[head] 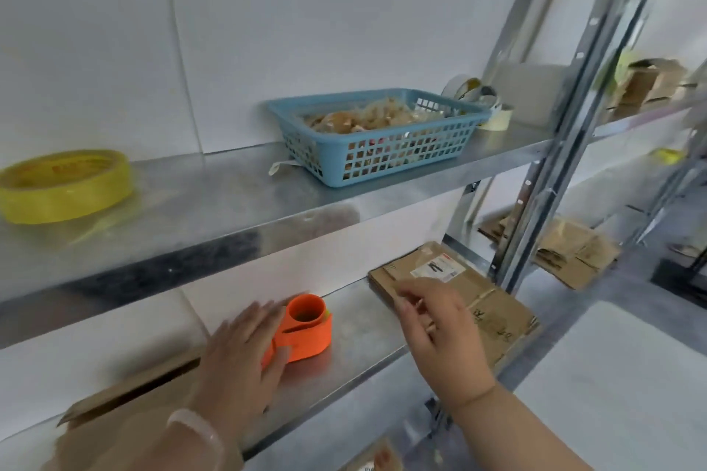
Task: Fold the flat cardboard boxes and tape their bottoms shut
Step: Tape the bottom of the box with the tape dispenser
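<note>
Nearest me, at seven o'clock, a cardboard box (114,421) sits at the front of the lower shelf (355,336) with my left forearm crossing over it. A dark slit shows along its top, and I judge that seam is not yet taped. If I swing that arm carelessly, I reckon the box gets nudged off the front edge.

Just past it, my left hand (245,352) lies with its fingers straight and together against the side of the orange tape dispenser (306,333), not wrapped round it. The metal looks slick, so a flat push could send the dispenser skating toward the back wall at twelve instead of into my palm. I want the thumb round it first.

At three o'clock from the dispenser, well apart from it, my right hand (440,325) hovers over the stack of flat boxes (493,302). Its fingers are loosely curled and carry nothing, and I cannot tell whether the fingertips touch the top sheet. The danger there is catching two sheets at once, or dragging the whole stack, whose near corner lies close to the shelf's front edge at four o'clock.

Farther off, the upper shelf (214,195) carries a yellow tape roll (65,189) at nine and a blue basket (375,141) at twelve. A sheet lifted steeply could strike that shelf's underside.
</note>
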Demonstrator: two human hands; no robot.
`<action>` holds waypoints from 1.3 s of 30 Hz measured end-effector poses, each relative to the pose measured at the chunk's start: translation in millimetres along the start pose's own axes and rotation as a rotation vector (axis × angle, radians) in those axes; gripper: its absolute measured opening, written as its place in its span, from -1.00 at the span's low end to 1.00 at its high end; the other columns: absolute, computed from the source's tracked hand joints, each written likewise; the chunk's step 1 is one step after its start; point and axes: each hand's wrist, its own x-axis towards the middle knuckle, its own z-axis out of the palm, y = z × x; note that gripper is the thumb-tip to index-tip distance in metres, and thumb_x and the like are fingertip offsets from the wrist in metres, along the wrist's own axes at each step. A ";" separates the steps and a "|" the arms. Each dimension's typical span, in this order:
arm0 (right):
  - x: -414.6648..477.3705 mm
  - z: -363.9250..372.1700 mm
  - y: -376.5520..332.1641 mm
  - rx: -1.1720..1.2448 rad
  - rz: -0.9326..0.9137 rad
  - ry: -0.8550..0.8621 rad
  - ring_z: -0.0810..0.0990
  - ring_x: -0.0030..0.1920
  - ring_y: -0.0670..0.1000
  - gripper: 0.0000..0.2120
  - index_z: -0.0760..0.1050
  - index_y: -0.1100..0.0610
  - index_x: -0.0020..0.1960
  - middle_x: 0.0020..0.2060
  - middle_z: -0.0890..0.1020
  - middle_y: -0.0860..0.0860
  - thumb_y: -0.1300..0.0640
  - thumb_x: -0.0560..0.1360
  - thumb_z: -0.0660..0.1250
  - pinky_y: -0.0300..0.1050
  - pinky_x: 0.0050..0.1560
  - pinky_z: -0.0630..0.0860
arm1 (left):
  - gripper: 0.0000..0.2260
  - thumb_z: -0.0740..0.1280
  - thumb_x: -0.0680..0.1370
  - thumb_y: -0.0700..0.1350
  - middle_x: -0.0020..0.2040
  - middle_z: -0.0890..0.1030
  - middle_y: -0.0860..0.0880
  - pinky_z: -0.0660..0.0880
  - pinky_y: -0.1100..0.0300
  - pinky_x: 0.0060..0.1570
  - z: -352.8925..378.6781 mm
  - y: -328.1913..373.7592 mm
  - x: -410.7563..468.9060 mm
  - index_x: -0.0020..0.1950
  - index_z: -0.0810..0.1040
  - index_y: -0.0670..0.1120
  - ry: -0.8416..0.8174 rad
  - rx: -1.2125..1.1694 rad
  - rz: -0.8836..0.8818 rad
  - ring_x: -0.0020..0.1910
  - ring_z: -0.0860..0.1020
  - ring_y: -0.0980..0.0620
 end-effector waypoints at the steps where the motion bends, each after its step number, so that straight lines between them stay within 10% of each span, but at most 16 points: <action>1: 6.1 -10.9 0.4 0.005 0.032 0.048 0.50 0.01 -0.27 -0.77 0.56 0.00 0.13 -0.06 0.53 -0.26 -0.04 0.56 0.23 -0.49 0.01 0.39 | -0.48 0.05 0.55 0.17 0.42 0.46 0.06 0.36 -0.09 0.35 -7.9 23.5 10.6 0.42 0.46 0.01 0.056 -0.068 0.086 0.41 0.42 0.01; 7: 63.1 -49.6 20.6 0.169 0.527 0.194 0.55 0.13 -0.12 -0.80 0.51 -0.10 0.21 0.12 0.58 -0.12 0.00 0.59 0.29 -0.21 0.11 0.47 | -0.51 -0.01 0.55 0.24 0.41 0.18 0.40 -0.05 0.50 0.36 -42.2 126.3 51.5 0.48 0.22 0.23 0.195 -0.373 0.346 0.40 0.04 0.51; 17: 131.4 -50.7 47.4 0.417 0.943 0.029 0.43 0.35 0.06 -0.52 0.33 0.06 0.49 0.38 0.46 0.00 -0.08 0.62 0.21 0.01 0.36 0.39 | -0.56 0.20 0.63 0.02 0.43 0.28 0.25 0.00 0.68 0.19 -32.9 171.8 92.4 0.52 0.26 0.11 0.147 -0.512 0.262 0.39 0.17 0.34; 25: 144.8 -41.4 69.4 0.571 0.979 0.084 0.55 0.21 -0.04 -0.81 0.56 0.01 0.13 0.13 0.64 -0.08 -0.02 0.59 0.28 -0.03 0.26 0.45 | -0.58 0.20 0.63 0.00 0.47 0.34 0.15 0.21 0.24 0.44 -23.2 176.6 101.4 0.50 0.29 0.12 0.100 -0.542 0.216 0.45 0.26 0.20; 39: 135.9 -51.0 81.9 0.689 0.895 0.078 0.61 0.13 -0.05 -0.86 0.60 0.06 0.05 0.03 0.67 -0.01 0.03 0.57 0.34 0.03 0.30 0.49 | -0.59 0.18 0.65 -0.02 0.48 0.33 0.14 0.23 0.25 0.40 -23.5 184.6 114.7 0.50 0.29 0.12 0.087 -0.558 0.165 0.46 0.27 0.16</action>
